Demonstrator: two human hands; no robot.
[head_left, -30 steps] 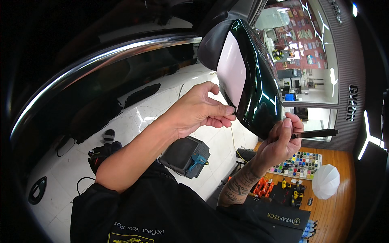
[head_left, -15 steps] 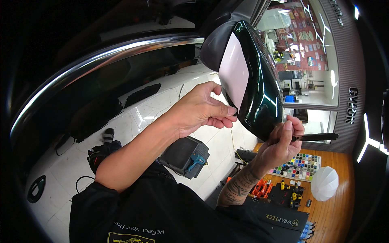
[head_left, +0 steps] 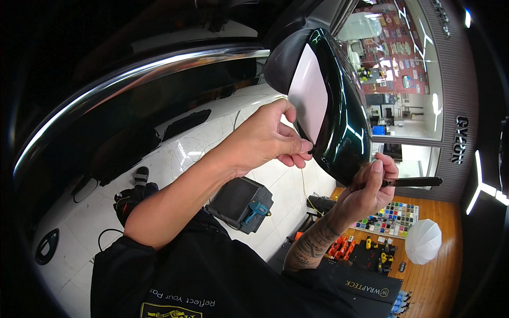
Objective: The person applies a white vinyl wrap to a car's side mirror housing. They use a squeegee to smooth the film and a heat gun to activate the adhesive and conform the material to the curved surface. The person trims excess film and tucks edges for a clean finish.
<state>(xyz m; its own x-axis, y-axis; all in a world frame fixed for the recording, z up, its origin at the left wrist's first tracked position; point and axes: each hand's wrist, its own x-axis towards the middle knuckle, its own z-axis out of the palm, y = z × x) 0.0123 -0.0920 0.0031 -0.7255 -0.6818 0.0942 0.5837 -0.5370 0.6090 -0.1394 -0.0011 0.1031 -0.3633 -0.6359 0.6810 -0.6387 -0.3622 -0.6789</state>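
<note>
A black car (head_left: pixel 175 63) fills the left side, and on the far right stands a ribbed dark wall (head_left: pixel 463 87) bearing raised dark letters. On the right, near, a dark surface (head_left: pixel 331 281) shows a pale printed name with an emblem. The black shirt (head_left: pixel 207 265) has pale writing and a yellow-edged emblem. The glossy dark door mirror (head_left: pixel 350 132), with pinkish glass (head_left: pixel 313 90), is in the far middle, joined to the car. Below it, on the floor, sits a black box (head_left: pixel 233 199); its inside I cannot see. The left hand (head_left: pixel 268 140) and the right hand (head_left: pixel 368 183) are at the mirror's near end. Blue-and-white bottles (head_left: pixel 401 305) stand in the near right corner; their contents I cannot tell. A blue tool (head_left: pixel 258 212) lies on the box. The right fingers are curled closed around a black pen-like tool (head_left: pixel 416 182), which points right. The left thumb and forefinger are pinched together on a small dark piece (head_left: pixel 310 151); whether it belongs to the mirror, I cannot tell.
</note>
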